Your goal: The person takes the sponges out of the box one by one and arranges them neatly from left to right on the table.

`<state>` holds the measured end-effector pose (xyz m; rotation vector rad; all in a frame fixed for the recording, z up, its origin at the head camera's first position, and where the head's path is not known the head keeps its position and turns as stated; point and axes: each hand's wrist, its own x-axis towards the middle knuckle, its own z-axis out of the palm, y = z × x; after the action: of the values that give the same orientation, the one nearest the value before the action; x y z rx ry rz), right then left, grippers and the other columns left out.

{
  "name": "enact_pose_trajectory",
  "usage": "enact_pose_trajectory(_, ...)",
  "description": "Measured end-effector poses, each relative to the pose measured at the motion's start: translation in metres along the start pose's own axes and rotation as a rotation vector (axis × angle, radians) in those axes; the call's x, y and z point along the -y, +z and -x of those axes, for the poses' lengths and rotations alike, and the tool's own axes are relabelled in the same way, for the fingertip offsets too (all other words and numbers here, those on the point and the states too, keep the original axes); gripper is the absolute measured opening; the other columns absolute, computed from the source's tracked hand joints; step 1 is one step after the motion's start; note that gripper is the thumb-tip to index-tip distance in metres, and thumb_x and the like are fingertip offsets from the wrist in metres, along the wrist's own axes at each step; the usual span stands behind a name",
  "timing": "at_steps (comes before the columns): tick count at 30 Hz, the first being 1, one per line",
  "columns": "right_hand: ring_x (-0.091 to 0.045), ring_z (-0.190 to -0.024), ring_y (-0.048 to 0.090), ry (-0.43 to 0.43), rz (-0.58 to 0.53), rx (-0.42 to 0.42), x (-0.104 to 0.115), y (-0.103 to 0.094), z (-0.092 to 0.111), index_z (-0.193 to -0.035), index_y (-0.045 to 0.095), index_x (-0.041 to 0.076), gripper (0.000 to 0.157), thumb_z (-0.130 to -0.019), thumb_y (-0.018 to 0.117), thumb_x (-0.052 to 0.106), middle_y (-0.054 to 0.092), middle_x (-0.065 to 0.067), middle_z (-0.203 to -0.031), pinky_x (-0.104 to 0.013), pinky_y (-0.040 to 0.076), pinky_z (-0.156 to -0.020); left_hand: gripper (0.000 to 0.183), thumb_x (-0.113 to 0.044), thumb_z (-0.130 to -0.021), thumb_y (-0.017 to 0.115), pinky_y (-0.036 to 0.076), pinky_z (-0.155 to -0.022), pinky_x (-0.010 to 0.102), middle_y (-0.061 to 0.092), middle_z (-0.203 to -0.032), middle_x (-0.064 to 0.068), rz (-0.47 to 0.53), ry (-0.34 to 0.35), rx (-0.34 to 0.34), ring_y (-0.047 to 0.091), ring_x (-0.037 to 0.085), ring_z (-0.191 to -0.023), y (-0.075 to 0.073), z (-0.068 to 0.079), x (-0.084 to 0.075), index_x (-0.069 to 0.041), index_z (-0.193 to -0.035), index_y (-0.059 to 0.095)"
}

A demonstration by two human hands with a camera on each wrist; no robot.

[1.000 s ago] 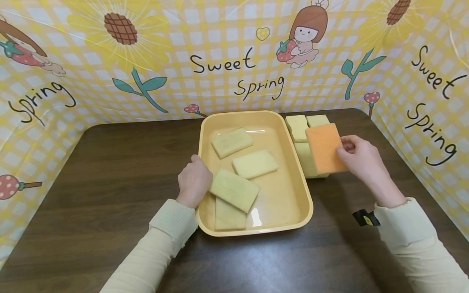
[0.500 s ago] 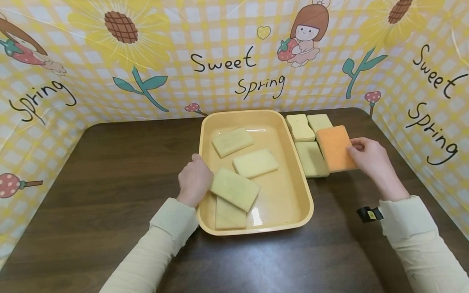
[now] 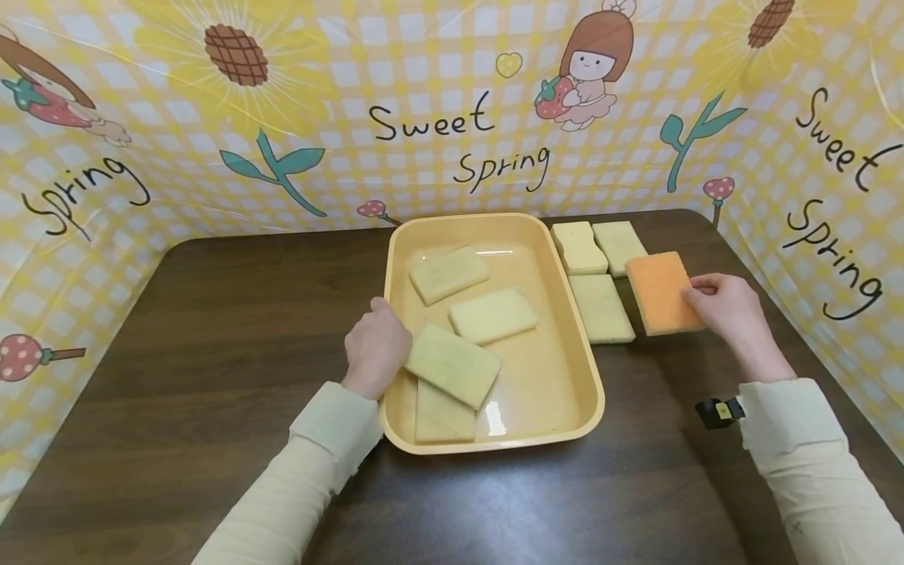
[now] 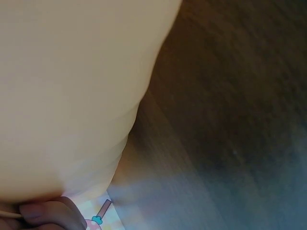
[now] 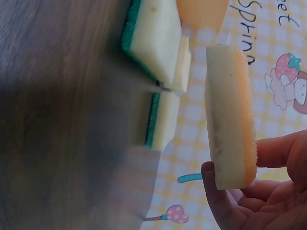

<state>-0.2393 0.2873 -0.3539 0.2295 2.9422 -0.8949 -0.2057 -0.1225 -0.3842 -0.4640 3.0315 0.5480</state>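
Observation:
My right hand (image 3: 730, 310) pinches a sponge (image 3: 660, 294) by its right edge, thumb on one face and fingers on the other. Its orange side faces up; the right wrist view shows the pale foam layer (image 5: 223, 115) beneath. My left hand (image 3: 377, 349) grips the left rim of a yellow tray (image 3: 540, 384), and the left wrist view shows its curled fingers (image 4: 53, 215) at that edge. Several pale sponges lie in the tray, one sponge (image 3: 453, 366) overlapping another. Just left of the held sponge, a pale sponge (image 3: 603, 308) lies flat against the tray's right side.
Behind that one sit a wavy-edged sponge (image 3: 579, 247) and another pale sponge (image 3: 619, 247). Green undersides show in the right wrist view. A dark wooden table (image 3: 233, 329) carries everything, with a printed yellow check cloth (image 3: 438, 71) walling the back and sides.
My right hand has carried the orange-faced sponge to the right, away from the tray, uncovering the pale sponges beside it. My left hand has stayed on the rim.

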Motion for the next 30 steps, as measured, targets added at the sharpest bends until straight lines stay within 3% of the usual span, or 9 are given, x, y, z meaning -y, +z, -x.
enact_pose_trajectory(6,-0.044,-0.107,0.054,0.034,-0.001,0.011,-0.009,0.001,-0.003,-0.124,0.05,-0.014,0.051,-0.098,0.041,0.028,0.053,-0.037,-0.123,-0.043,0.045,-0.079,0.016,-0.011,-0.091,0.041,0.053,-0.065,0.049,0.065,-0.085,0.024,-0.001,0.007,-0.01,0.067,0.037,-0.076,0.002,-0.001,0.001,0.002,-0.098,0.045)
enact_pose_trajectory(13,-0.043,-0.104,0.054,0.055,0.007,0.017,-0.018,0.003,-0.009,-0.124,0.049,-0.015,0.051,-0.099,0.041,0.028,0.052,-0.037,-0.123,-0.033,0.043,-0.072,0.015,-0.011,-0.091,0.041,0.053,-0.063,0.049,0.065,-0.083,0.024,0.003,0.007,-0.01,0.066,0.037,-0.074,0.002,-0.001,0.001,0.002,-0.097,0.046)
enact_pose_trajectory(18,-0.043,-0.107,0.052,0.084,-0.014,0.04,-0.023,0.003,-0.011,-0.127,0.047,-0.016,0.052,-0.099,0.039,0.028,0.049,-0.037,-0.125,-0.036,0.044,-0.075,0.014,-0.011,-0.092,0.041,0.052,-0.062,0.048,0.064,-0.082,0.023,0.004,0.012,-0.005,0.066,0.036,-0.072,0.003,-0.002,0.002,0.002,-0.095,0.045)
enact_pose_trajectory(24,-0.04,-0.104,0.052,0.105,-0.036,0.039,-0.027,0.005,-0.014,-0.125,0.048,-0.016,0.05,-0.098,0.041,0.026,0.049,-0.037,-0.125,-0.028,0.04,-0.069,0.015,-0.011,-0.092,0.04,0.051,-0.062,0.047,0.064,-0.084,0.024,0.01,0.004,0.008,0.066,0.036,-0.074,0.003,-0.002,0.002,0.002,-0.097,0.045)
enact_pose_trajectory(30,-0.04,-0.104,0.051,0.109,-0.031,0.062,-0.028,0.008,-0.016,-0.124,0.048,-0.015,0.049,-0.098,0.04,0.026,0.049,-0.036,-0.125,-0.028,0.04,-0.069,0.014,-0.011,-0.091,0.04,0.049,-0.057,0.043,0.063,-0.08,0.021,0.0,-0.002,-0.004,0.065,0.034,-0.069,0.0,0.0,0.0,0.001,-0.094,0.045)
